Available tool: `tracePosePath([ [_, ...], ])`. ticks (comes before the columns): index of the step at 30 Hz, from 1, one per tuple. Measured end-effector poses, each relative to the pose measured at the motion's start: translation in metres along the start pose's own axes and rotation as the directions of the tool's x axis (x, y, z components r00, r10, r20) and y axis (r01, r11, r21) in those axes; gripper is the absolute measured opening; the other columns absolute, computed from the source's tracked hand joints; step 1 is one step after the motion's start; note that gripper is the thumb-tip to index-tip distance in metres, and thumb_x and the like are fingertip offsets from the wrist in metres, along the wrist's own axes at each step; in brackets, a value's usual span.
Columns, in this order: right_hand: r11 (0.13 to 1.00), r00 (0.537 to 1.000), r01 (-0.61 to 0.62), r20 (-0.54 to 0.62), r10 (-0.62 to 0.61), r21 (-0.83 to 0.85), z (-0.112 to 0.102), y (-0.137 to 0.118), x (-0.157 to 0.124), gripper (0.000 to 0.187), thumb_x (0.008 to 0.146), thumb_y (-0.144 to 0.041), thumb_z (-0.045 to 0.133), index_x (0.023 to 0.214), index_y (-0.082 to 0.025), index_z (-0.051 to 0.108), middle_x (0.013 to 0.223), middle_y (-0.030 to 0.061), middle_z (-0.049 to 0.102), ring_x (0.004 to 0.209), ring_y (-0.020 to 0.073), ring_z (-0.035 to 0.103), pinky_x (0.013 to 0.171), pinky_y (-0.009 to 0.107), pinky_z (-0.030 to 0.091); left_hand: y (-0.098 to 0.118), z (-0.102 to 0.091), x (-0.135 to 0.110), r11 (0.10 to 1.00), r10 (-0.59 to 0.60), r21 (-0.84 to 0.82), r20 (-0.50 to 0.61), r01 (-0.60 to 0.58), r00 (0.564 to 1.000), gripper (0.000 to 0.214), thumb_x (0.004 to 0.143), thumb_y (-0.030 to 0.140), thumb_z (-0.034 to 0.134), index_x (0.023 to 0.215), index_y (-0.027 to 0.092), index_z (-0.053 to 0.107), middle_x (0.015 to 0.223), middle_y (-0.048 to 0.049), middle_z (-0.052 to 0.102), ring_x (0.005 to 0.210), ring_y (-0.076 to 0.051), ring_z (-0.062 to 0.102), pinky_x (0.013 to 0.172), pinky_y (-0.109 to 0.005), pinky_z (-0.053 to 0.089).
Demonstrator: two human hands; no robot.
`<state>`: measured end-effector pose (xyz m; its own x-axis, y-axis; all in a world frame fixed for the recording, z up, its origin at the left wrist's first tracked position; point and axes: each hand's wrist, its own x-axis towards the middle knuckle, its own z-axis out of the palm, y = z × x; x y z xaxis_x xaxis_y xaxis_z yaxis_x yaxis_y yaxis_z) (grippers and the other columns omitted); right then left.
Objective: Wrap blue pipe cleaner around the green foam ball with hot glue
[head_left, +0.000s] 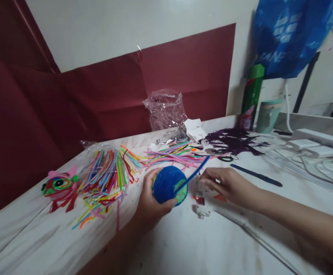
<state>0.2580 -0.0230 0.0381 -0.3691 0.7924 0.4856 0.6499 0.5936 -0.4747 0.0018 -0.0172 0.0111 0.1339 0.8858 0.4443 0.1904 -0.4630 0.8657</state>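
Blue strand covers most of a round ball (166, 184) held above a white marbled table (166, 244), its curve wrapped by the fingers and thumb of a person's left hand (150, 204). Winding appears well advanced: one speckled green patch (181, 196) shows uncovered, with a loose, straight blue strip (197, 173) jutting past it. The bent-fingered right hand (222, 184) hovers near the strip; whether it grips anything, I cannot tell. At far left stands a pink-and-red creature figure (60, 187), seemingly complete, beside bundled multicoloured strips (106, 172).
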Motion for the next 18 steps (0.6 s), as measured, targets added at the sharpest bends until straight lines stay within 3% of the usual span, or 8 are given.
tracePosePath([
  [4,0.990,1.000,0.013,0.001,-0.013,0.141,0.010,-0.014,-0.007,0.025,0.092,-0.031,0.053,0.069,-0.022,0.058,0.063,0.0017,0.070,0.056,0.0156,0.064,0.053,0.024,0.048,-0.004,0.000,0.003,0.997,0.051,0.050,-0.021,-0.050,0.998,0.079,0.057,0.029,0.080,0.129,0.019,0.049,0.135,-0.0145,0.052,0.129,-0.037,0.047,0.110,-0.053,0.033],
  [8,0.983,0.997,0.034,-0.068,-0.022,0.182,0.017,-0.020,-0.011,0.028,0.090,-0.024,0.059,0.066,-0.024,0.046,0.060,0.0001,0.065,0.054,0.0146,0.061,0.048,0.022,0.047,-0.002,0.003,0.002,0.985,0.115,0.128,-0.010,-0.112,0.993,0.077,0.057,0.027,0.078,0.128,0.019,0.050,0.133,-0.0145,0.053,0.127,-0.036,0.049,0.110,-0.054,0.034],
  [12,0.968,0.978,0.195,-0.107,-0.180,0.160,0.018,-0.021,-0.014,0.023,0.096,-0.023,0.053,0.074,-0.021,0.054,0.063,0.0019,0.067,0.055,0.0145,0.061,0.051,0.022,0.048,-0.001,0.008,-0.002,0.951,0.206,0.237,-0.013,-0.198,0.978,0.074,0.060,0.023,0.075,0.129,0.021,0.050,0.133,-0.0137,0.052,0.128,-0.035,0.049,0.109,-0.053,0.037],
  [14,0.929,0.938,0.341,-0.109,-0.328,0.144,0.018,-0.023,-0.016,0.020,0.097,-0.023,0.051,0.081,-0.019,0.062,0.070,0.0053,0.070,0.064,0.0168,0.064,0.060,0.026,0.052,-0.002,0.009,-0.003,0.907,0.285,0.329,-0.024,-0.262,0.958,0.072,0.061,0.020,0.073,0.129,0.021,0.049,0.132,-0.0136,0.051,0.128,-0.034,0.049,0.109,-0.052,0.039],
  [18,0.756,0.749,0.653,-0.104,-0.654,-0.049,0.019,-0.030,-0.020,0.018,0.097,-0.011,0.049,0.101,-0.010,0.067,0.096,0.0179,0.076,0.090,0.0242,0.068,0.081,0.036,0.056,-0.003,0.009,-0.004,0.798,0.437,0.467,-0.012,-0.381,0.899,0.072,0.064,0.015,0.070,0.132,0.021,0.045,0.131,-0.0144,0.049,0.127,-0.032,0.050,0.107,-0.051,0.041],
])
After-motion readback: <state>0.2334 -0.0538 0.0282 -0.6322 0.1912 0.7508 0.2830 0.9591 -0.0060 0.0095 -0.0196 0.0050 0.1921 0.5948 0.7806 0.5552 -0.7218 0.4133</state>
